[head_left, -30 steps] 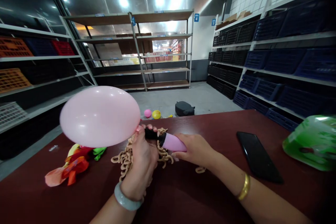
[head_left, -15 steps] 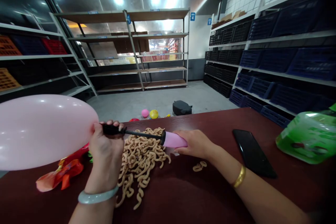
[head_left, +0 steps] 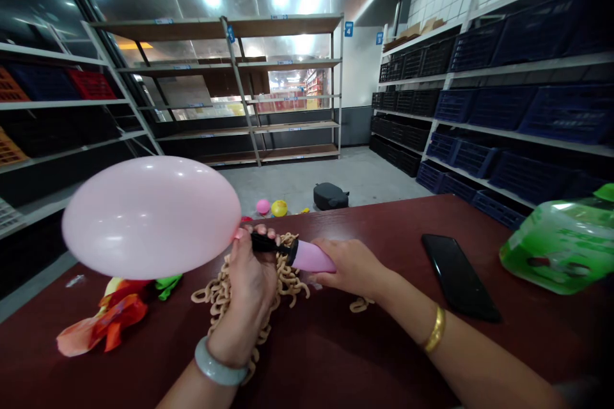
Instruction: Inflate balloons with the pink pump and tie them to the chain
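A pink balloon (head_left: 151,217), blown up large, sits with its neck at the nozzle end of a hand balloon pump (head_left: 311,257). My left hand (head_left: 254,275) is closed around the pump's black end and the balloon's neck. On the pump's pink barrel my right hand (head_left: 352,267) is wrapped. Little of the black rod shows between the two pump parts. Beneath my left hand lies a heap of tan, curly, ring-like pieces (head_left: 220,294), partly hidden by the hand and wrist. A few loose tan rings (head_left: 359,305) rest beside my right hand.
Limp orange and red balloons (head_left: 115,316) and a green one (head_left: 167,285) lie at the table's left. A black phone (head_left: 460,278) and a green jug (head_left: 559,246) stand right. Beyond the dark red table (head_left: 355,364), small balloons (head_left: 279,208) and a dark bag (head_left: 330,196) are on the floor.
My left hand has moved right, toward my right hand, carrying the balloon along. The pump's rod has slid into the barrel. My right hand has barely moved.
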### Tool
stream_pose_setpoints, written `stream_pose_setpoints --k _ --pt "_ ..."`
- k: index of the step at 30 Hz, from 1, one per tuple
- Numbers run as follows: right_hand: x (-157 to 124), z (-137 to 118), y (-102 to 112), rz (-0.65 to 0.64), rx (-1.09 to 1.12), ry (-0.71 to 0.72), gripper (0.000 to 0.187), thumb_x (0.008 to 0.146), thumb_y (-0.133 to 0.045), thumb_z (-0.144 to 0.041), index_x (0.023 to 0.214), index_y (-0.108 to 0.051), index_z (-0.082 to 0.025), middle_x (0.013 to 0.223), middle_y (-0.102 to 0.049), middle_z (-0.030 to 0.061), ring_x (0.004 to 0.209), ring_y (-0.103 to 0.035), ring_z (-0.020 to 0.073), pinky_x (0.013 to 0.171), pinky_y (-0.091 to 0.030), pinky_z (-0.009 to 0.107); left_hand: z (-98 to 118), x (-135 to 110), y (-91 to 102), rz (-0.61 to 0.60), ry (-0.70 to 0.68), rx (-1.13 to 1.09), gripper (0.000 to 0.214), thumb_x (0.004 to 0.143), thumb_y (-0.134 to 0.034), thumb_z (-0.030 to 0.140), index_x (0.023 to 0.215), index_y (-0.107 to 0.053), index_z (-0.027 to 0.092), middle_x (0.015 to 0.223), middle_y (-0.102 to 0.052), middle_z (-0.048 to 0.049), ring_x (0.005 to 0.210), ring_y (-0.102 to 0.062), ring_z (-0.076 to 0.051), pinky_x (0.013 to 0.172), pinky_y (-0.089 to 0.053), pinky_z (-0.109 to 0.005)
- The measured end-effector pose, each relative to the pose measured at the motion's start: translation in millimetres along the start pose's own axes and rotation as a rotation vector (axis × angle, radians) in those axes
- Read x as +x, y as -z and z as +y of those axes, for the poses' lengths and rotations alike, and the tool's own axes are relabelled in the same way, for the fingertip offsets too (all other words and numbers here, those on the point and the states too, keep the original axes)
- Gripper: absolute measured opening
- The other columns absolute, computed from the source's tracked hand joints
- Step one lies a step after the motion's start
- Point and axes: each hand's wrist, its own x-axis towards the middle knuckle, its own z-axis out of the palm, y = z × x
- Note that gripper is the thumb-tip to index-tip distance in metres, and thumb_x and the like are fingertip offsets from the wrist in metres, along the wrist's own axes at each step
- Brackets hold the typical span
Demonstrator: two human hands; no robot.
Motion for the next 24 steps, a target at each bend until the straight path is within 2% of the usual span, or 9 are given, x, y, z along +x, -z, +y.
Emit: stream_pose_setpoints --k 3,7,11,14,19,21,24 --pt "0.1 -3.3 -2.0 0.013 0.013 -0.006 0.054 0.083 -0.056 -0.062 0.123 -0.051 -0.026 0.109 -0.069 0.0041 0.094 -0.066 0.0269 0.072 -0.040 0.033 -7.8 -6.8 -1.6 0.018 0.027 0.003 0.010 0.086 -0.060 0.028 0.079 -0.054 0.022 0.074 -0.054 -0.0012 0.067 -0.053 -0.015 0.061 -0.051 -0.029" --pt "1.1 -7.4 -3.5 0.013 0.040 0.000 0.055 0.082 -0.058 -0.061 0.125 -0.051 -0.027 0.111 -0.069 0.0040 0.096 -0.066 0.0270 0.073 -0.041 0.033 -3.4 -5.4 -3.4 0.009 0.006 0.027 0.011 0.085 -0.061 0.029 0.079 -0.054 0.021 0.073 -0.052 -0.0017 0.066 -0.053 -0.015 0.056 -0.049 -0.027" --pt "1.6 -8.0 -2.8 0.003 0.080 0.017 0.059 0.082 -0.059 -0.061 0.131 -0.048 -0.029 0.115 -0.068 0.0032 0.099 -0.065 0.0265 0.076 -0.042 0.033 15.3 4.7 -3.0 0.006 -0.074 0.062 0.014 0.085 -0.061 0.028 0.079 -0.052 0.020 0.071 -0.051 -0.0011 0.064 -0.053 -0.016 0.052 -0.046 -0.026" --pt "1.8 -3.8 -2.0 -0.016 0.078 0.027 0.059 0.082 -0.059 -0.062 0.129 -0.049 -0.029 0.116 -0.068 0.0035 0.101 -0.064 0.0269 0.077 -0.042 0.033 38.4 20.5 5.3 0.071 -0.142 0.062 0.014 0.088 -0.056 0.024 0.077 -0.049 0.019 0.068 -0.050 0.0001 0.062 -0.053 -0.015 0.052 -0.045 -0.026" --pt "2.6 2.7 -0.1 -0.050 0.070 0.036 0.058 0.082 -0.058 -0.062 0.129 -0.050 -0.029 0.116 -0.068 0.0041 0.102 -0.064 0.0269 0.079 -0.042 0.034 74.8 49.7 23.1 0.177 -0.169 0.039 0.024 0.095 -0.040 0.028 0.074 -0.046 0.018 0.064 -0.047 0.0006 0.055 -0.049 -0.014 0.048 -0.040 -0.025" --pt "2.1 3.7 1.9 -0.055 0.055 0.033 0.058 0.082 -0.057 -0.062 0.129 -0.050 -0.029 0.116 -0.068 0.0047 0.102 -0.064 0.0271 0.079 -0.042 0.034 79.8 54.8 25.3 0.205 -0.184 0.038 0.024 0.094 -0.041 0.029 0.073 -0.045 0.019 0.064 -0.046 0.0011 0.053 -0.048 -0.013 0.046 -0.038 -0.024" --pt "0.3 4.9 6.0 -0.057 0.016 0.026 0.057 0.084 -0.056 -0.061 0.129 -0.050 -0.028 0.115 -0.068 0.0058 0.101 -0.064 0.0277 0.078 -0.042 0.034 75.7 53.5 23.6 0.178 -0.192 0.020 0.023 0.094 -0.041 0.028 0.073 -0.046 0.019 0.064 -0.046 0.0009 0.053 -0.048 -0.013 0.046 -0.037 -0.024"
